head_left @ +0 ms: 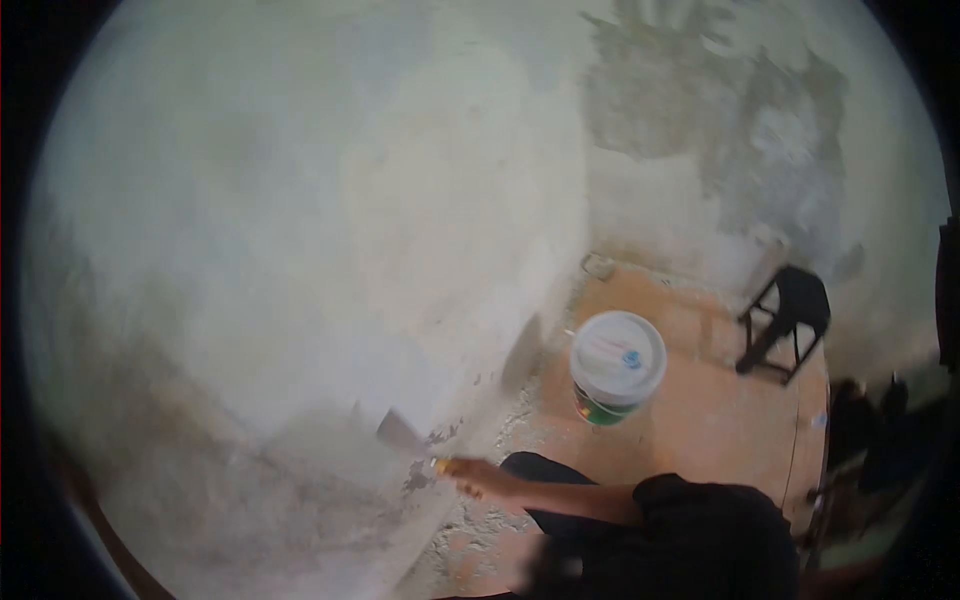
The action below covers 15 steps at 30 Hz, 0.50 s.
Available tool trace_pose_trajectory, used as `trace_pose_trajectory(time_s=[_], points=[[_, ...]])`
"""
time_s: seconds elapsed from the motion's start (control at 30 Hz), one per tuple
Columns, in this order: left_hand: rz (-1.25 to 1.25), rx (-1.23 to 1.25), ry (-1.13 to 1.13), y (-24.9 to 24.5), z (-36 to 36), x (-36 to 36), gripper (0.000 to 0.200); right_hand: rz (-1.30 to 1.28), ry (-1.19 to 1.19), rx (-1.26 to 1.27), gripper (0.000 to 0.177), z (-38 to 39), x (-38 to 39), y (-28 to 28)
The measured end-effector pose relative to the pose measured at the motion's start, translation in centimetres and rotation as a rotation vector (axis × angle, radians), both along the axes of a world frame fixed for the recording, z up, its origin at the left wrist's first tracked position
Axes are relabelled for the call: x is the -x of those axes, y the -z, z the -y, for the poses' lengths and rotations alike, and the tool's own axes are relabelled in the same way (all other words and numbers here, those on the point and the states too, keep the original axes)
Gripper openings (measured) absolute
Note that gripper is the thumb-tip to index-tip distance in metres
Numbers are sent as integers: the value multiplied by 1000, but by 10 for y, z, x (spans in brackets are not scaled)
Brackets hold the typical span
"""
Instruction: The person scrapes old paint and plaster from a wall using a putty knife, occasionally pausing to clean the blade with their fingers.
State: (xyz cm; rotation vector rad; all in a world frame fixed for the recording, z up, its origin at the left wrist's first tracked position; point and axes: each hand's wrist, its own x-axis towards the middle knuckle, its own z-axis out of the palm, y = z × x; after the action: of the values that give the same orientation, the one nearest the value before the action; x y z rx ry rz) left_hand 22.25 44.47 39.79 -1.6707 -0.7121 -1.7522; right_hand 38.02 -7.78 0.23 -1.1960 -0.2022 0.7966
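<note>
Neither of my hands is in view. Low in the picture, another person in dark clothes (700, 535) crouches at the foot of a plastered wall (300, 250). This person's outstretched hand (472, 477) grips a putty knife (400, 433) with a yellowish handle. Its metal blade lies against the grey, patchy lower part of the wall. A white bucket (617, 362) with a closed lid stands on the floor just behind the arm.
The floor (700, 410) is orange-brown, with crumbs of plaster along the wall's base. A black stool (790, 320) stands near the far wall at right. Dark objects sit at the right edge (870, 430). The far wall shows grey patches.
</note>
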Motion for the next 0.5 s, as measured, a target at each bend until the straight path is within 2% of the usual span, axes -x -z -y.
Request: trace_pose_trajectory(time_s=[0.03, 0.07, 0.13, 0.17, 0.23, 0.3, 0.33, 0.37, 0.5], points=[[46, 73, -17, 4, 20, -9, 71, 235, 51, 37, 33, 1, -22, 17], [60, 86, -82, 4, 7, -9, 71, 337, 102, 142, 31, 9, -37, -1], [37, -156, -29, 4, -44, 1, 62, 474, 196, 76, 27, 16, -65, -20], [7, -285, 2, -1, -61, 7, 58, 625, 279, 157, 30, 15, -73, -40], [-15, -423, 112, -2, -8, -3, 65, 868, 271, 240, 33, 15, -88, -80], [-97, -362, 195, 5, 12, 3, 69, 841, 192, 128, 32, 3, -93, -114], [-101, -367, 159, 12, 17, 9, 69, 846, 162, 106, 32, -7, -89, -127], [-119, -328, 160, 16, 22, 10, 69, 929, 146, 124, 30, -16, -85, -141], [-126, -259, 152, 23, 34, 10, 68, 1104, 83, 195, 28, -58, -74, -145]])
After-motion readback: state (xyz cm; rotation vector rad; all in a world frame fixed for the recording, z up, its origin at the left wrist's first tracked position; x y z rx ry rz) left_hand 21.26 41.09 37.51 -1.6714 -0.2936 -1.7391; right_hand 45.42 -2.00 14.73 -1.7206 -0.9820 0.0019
